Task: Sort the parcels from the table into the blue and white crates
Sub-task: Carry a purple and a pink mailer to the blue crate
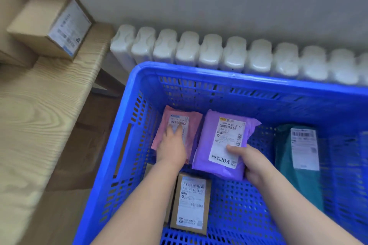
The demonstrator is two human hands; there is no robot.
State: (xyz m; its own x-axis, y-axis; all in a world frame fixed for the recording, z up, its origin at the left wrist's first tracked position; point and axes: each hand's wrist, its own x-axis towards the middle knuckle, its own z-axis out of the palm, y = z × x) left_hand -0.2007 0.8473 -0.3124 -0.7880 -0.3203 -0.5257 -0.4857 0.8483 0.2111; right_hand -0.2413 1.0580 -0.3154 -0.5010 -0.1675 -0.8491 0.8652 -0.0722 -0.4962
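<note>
My left hand (171, 146) lies flat, fingers straight, on the pink parcel (194, 124) at the far left of the blue crate (199, 74). My right hand (253, 163) grips the purple parcel (205, 143) beside it, thumb on the label, which reads "406P N003-00 47" and "20元". The small brown box (191, 201) nearer me shows "540", the rest blurred. The label on the teal parcel (286, 157) at the right is unreadable.

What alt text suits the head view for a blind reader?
In a blue crate, the left hand rests on a pink parcel and the right hand grips a purple parcel. A cardboard box and a teal parcel lie nearby.
</note>
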